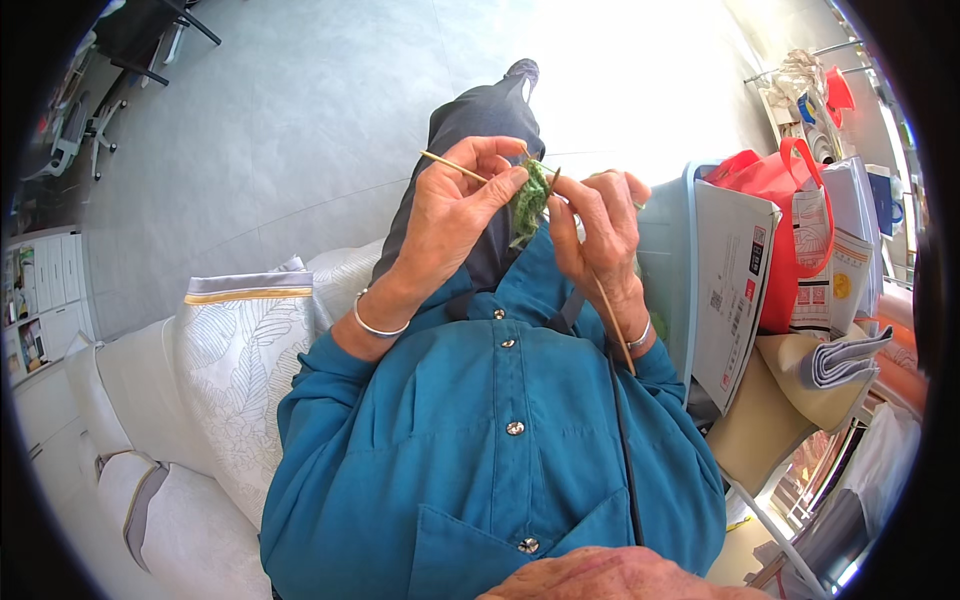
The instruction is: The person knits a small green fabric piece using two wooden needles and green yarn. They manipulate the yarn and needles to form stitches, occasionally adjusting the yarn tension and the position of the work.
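Observation:
A small piece of green knitting (531,196) hangs between my two hands, above my dark trousers. My left hand (457,206) pinches its left edge between thumb and fingers. A light wooden knitting needle (454,166) passes through that hand, its blunt end sticking out to the upper left. On the other side, my right hand (600,229) grips a second knitting needle (613,322), whose shaft slants down along the wrist. Its dark tip rises beside the knitting. Green yarn (639,206) shows at the right fingers. The stitches are too small to tell apart.
At my right stands a light blue plastic bin (684,225) with a printed cardboard box (731,292) and a red bag (780,225). Beige rolled material (761,427) lies nearer me. Patterned white sofa fabric (240,360) is at my left, and grey floor (300,112) stretches ahead.

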A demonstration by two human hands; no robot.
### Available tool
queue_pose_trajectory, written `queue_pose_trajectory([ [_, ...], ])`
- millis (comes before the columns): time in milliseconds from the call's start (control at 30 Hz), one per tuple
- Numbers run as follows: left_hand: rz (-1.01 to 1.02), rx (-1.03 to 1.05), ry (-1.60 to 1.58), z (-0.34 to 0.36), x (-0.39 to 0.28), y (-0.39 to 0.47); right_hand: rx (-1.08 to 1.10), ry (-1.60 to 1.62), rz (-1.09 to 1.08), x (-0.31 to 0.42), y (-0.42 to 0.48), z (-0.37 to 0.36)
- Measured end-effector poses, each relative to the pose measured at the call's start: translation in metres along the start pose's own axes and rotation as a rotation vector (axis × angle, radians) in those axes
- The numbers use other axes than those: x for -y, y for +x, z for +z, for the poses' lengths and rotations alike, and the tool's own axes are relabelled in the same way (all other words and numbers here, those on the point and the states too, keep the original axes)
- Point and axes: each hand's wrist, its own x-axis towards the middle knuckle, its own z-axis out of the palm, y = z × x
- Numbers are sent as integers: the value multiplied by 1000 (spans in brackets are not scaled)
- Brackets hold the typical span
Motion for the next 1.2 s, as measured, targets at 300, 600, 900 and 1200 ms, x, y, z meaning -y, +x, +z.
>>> queue_pose_trajectory([
  [300, -40, 90, 54, -12, -4, 9, 95, 188, 60, -7, -8, -1],
  [600, 130, 198, 289, -16, 1, 7, 11, 297, 219, -9, -17, 4],
  [900, -148, 200, 94, -10, 0, 8, 210, 136, 186, -5, 5, 2],
  [1200, -112, 202, 129, -21, -2, 10, 114, -6, -52, -11, -7, -8],
])
